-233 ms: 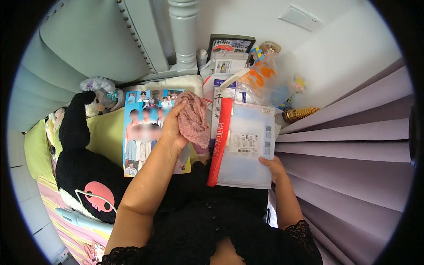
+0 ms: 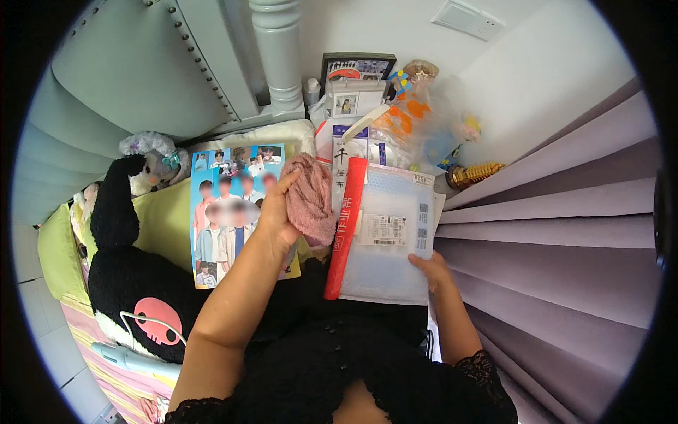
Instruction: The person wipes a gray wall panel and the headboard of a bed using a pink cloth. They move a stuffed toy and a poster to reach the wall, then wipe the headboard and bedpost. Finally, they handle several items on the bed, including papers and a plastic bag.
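A bunched pink cloth [image 2: 311, 201] is gripped in my left hand [image 2: 279, 215], its fluffy folds bulging out past my fingers. My right hand [image 2: 432, 270] pinches the lower right edge of a whitish translucent bubble mailer [image 2: 385, 272], thumb on top and the other fingers hidden beneath. The mailer has a red strip [image 2: 346, 230] down its left side and a white label [image 2: 383, 230] in the middle. Behind my left hand, a blue poster [image 2: 205, 244] with photos of people lies on the bed, partly covered by my forearm.
A black plush toy [image 2: 134, 275] and a grey plush [image 2: 157, 159] lie at the left on the green bedding. Frames [image 2: 360, 67], plastic bags [image 2: 417, 127] and a golden brush-like item [image 2: 474, 174] crowd the far side. Mauve curtains [image 2: 565, 233] hang at the right.
The whole view has shifted slightly, so most things sit a little further left. Both hands keep their holds on the cloth and the mailer.
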